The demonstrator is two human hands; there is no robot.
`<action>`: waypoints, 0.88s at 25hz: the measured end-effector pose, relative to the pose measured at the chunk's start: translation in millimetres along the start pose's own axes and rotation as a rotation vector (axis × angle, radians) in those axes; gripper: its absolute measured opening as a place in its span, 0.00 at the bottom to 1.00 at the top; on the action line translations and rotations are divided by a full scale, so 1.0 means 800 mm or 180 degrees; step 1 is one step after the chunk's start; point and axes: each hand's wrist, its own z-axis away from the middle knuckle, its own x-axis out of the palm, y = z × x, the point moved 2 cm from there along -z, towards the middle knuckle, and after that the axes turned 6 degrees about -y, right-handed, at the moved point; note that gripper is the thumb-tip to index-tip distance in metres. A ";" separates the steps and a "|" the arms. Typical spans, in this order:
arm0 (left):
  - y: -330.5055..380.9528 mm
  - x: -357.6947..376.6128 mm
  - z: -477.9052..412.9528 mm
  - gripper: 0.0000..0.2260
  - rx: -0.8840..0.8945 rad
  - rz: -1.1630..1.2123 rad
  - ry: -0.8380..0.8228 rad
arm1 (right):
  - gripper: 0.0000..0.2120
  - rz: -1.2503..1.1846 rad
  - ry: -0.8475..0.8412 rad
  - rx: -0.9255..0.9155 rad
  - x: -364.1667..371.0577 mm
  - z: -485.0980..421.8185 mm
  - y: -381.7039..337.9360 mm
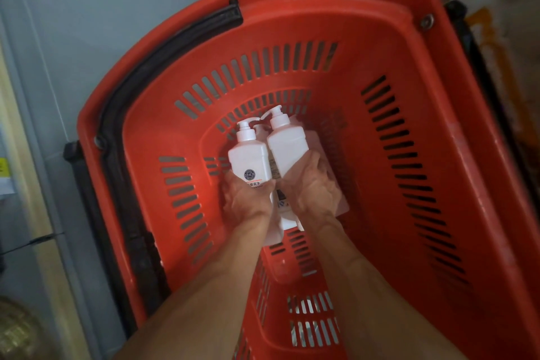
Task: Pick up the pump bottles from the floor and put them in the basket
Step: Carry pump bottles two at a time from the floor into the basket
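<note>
Grey floor (87,38) surrounds the basket (438,155); both hands (251,202) (312,184) hold bottles (248,158) (287,143) low inside; released carelessly, they may topple onto bottles beneath.

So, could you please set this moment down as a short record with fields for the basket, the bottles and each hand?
basket: red slotted plastic basket, black handle folded along its left rim
left hand: left hand grips a white pump bottle, label facing up
right hand: right hand grips a second white pump bottle
position: both bottles low inside the basket, pumps pointing away from the person
other contents: further white bottles lie beneath the hands; count unclear
</note>
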 end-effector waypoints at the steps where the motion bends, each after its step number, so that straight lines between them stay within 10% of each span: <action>1: 0.002 -0.002 0.003 0.34 0.0098 -0.0002 0.0008 | 0.36 0.0021 -0.0097 -0.0072 -0.010 0.001 0.001; 6: 0.049 -0.048 0.043 0.29 0.1173 -0.0648 -0.0250 | 0.33 0.0218 -0.0114 -0.0405 -0.087 0.038 -0.017; 13: 0.178 -0.209 0.214 0.28 0.2936 -0.3557 -0.0323 | 0.27 0.0867 0.0037 -0.0915 -0.275 0.186 -0.019; 22: 0.323 -0.367 0.531 0.21 0.4251 -0.3889 -0.0364 | 0.19 0.0541 0.0363 -0.0364 -0.552 0.434 0.029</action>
